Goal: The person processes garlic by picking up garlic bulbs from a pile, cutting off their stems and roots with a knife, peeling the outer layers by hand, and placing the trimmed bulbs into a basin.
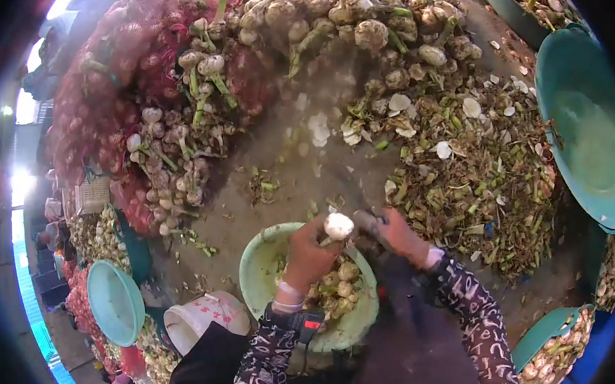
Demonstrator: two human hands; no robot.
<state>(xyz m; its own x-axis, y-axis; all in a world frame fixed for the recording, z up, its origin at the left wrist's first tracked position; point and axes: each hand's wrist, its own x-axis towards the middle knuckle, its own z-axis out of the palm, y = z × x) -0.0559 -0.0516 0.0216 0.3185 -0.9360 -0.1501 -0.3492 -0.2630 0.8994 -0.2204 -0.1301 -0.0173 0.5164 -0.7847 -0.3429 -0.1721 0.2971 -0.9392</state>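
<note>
My left hand [307,256] is closed on a white garlic bulb [338,226], held just above the far rim of a pale green basin [254,259]. Inside that basin lie several trimmed garlic bulbs [341,282]. To the right of the bulb and slightly apart from it, my right hand [402,237] has its fingers curled round something dark and narrow, too blurred to name.
Heaped garlic with stems [372,35] and red mesh sacks [133,55] fill the far side. Cut stems and peelings [474,190] are piled right of my hands. A large green tub [590,135], a small teal basin [116,303] and a white bucket [206,319] stand around.
</note>
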